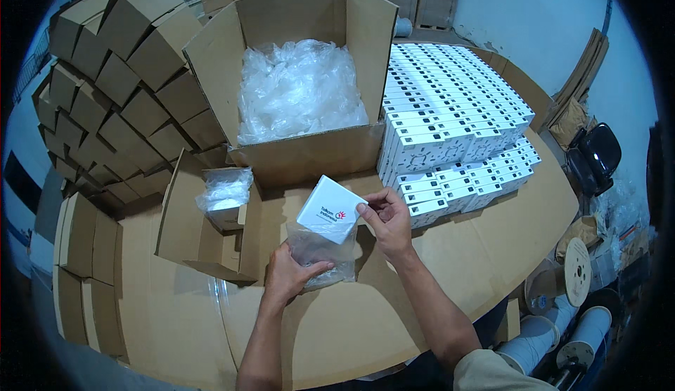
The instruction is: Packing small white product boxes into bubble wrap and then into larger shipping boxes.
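My right hand (387, 222) pinches the right edge of a flat white square box (325, 205) with a small red mark and dark print. The lower end of this box sits in the mouth of a clear plastic bag (333, 254). My left hand (291, 273) is closed on the bag's lower left side, thumb across its front. To the left, an open small carton (184, 233) holds plastic-wrapped packs (226, 191) at its far end. Behind my hands, a large open carton (299, 158) is filled with a heap of clear plastic bags (302, 92).
Several rows of white boxes (457, 124) are stacked at the right of the cardboard-covered table (450, 271). Brown cartons (133, 82) pile up on the left, and more cartons (88, 264) stand at the left edge. Cable spools (576, 271) and a black chair (594, 155) are at the right.
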Action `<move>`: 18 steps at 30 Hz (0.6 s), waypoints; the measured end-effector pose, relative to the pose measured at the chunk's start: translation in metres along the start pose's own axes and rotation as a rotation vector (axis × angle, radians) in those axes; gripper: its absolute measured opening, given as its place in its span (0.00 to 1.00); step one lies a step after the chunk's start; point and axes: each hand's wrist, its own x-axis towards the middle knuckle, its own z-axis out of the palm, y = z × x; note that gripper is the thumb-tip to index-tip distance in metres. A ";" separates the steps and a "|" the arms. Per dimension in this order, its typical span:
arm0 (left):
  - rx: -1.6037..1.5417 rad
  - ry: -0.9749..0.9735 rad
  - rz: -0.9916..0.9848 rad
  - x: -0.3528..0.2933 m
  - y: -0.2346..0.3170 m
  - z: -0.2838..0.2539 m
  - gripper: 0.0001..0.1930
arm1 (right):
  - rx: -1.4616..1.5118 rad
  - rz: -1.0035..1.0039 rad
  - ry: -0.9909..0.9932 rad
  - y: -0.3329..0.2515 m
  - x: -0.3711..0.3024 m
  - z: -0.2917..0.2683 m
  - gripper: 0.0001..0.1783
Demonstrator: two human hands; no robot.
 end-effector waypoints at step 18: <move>-0.291 0.009 -0.051 -0.002 0.006 0.009 0.24 | -0.144 0.063 -0.175 0.006 -0.001 -0.001 0.09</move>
